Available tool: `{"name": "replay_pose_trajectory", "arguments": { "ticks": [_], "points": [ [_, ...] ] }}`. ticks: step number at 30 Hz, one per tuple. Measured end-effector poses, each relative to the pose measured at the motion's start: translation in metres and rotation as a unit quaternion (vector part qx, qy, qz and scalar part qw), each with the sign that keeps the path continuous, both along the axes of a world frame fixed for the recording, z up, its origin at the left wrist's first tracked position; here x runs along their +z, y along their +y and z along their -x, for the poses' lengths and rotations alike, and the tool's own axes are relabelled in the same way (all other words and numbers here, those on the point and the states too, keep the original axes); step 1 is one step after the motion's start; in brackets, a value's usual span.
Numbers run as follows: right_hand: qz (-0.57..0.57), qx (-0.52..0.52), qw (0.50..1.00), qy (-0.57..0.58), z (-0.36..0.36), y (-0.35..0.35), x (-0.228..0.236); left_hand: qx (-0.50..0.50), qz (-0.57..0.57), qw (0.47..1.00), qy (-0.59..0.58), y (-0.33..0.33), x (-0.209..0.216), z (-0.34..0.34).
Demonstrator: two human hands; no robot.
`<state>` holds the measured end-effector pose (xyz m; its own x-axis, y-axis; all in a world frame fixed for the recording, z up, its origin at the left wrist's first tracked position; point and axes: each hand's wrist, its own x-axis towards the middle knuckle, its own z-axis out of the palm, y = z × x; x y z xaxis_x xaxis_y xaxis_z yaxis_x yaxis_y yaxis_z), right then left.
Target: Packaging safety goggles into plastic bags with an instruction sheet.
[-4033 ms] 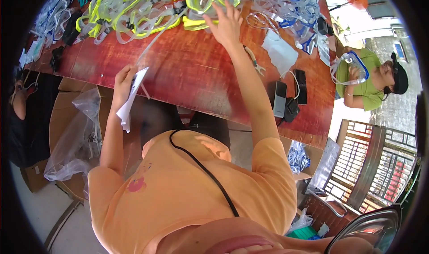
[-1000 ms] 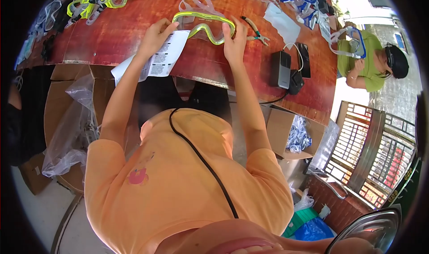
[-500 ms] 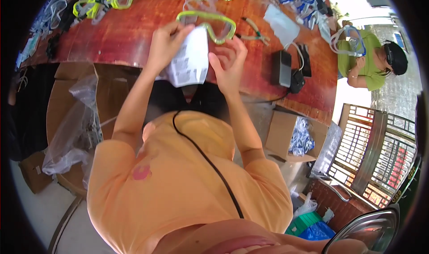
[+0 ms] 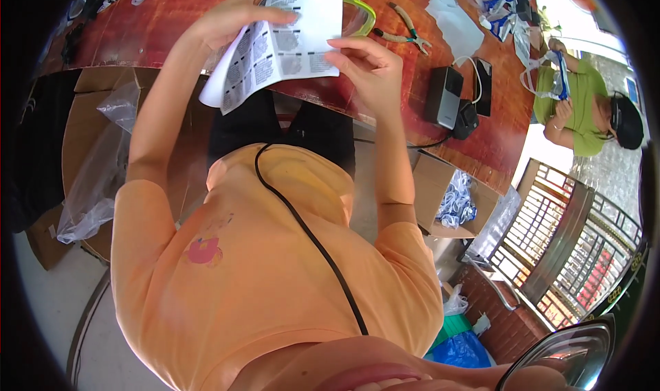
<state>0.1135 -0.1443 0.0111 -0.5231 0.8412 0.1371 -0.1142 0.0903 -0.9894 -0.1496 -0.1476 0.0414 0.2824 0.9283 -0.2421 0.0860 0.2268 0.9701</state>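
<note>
Head view puts the printed sheet (image 4: 302,40) between your two hands, over the near edge of the desk (image 4: 155,30), its long axis seeming to slant from near left to far right. Your left hand (image 4: 230,21) grips it at the far left side, one digit laid across the printed face and the others mostly hidden, so the sheet looks pinched there. Your right hand (image 4: 375,68) meets the right edge, thumb and index fingertip touching the paper just beside each other; whether they pinch it, you cannot tell from here. The yellow-rimmed mask (image 4: 372,18) lies just beyond the sheet, far and right, partly covered by it; your right hand is the nearer one, and too much is hidden to read the mask's long axis. The paper is thin, white and matt, creased into panels, curling into a soft roll at its near left end. The mask shows a smooth, curved rim around a clear part. Right of it lie splayed metal pliers (image 4: 415,39) with slim handles, then a crumpled pale sheet (image 4: 455,27) and a blocky grey device (image 4: 447,97), all on reddish, worn, glossy wood.
</note>
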Motion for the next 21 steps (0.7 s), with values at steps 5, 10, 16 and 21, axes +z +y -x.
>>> {"name": "replay_pose_trajectory", "arguments": {
  "ticks": [5,10,16,21],
  "points": [
    [-0.142,0.004,0.989,-0.047,0.007,0.015,0.018,0.039,0.196,0.96,-0.198,0.024,-0.015,0.011],
    [-0.226,0.015,0.97,-0.088,0.009,0.023,0.015,0.087,0.132,0.985,-0.072,0.017,-0.022,0.015],
    [-0.072,0.02,0.997,-0.033,0.01,0.026,0.005,-0.059,0.189,0.98,-0.015,0.028,-0.011,-0.001],
    [0.076,0.035,0.996,0.005,0.009,0.023,0.013,-0.085,0.123,0.988,0.028,0.02,-0.001,0.0]
  ]
}}
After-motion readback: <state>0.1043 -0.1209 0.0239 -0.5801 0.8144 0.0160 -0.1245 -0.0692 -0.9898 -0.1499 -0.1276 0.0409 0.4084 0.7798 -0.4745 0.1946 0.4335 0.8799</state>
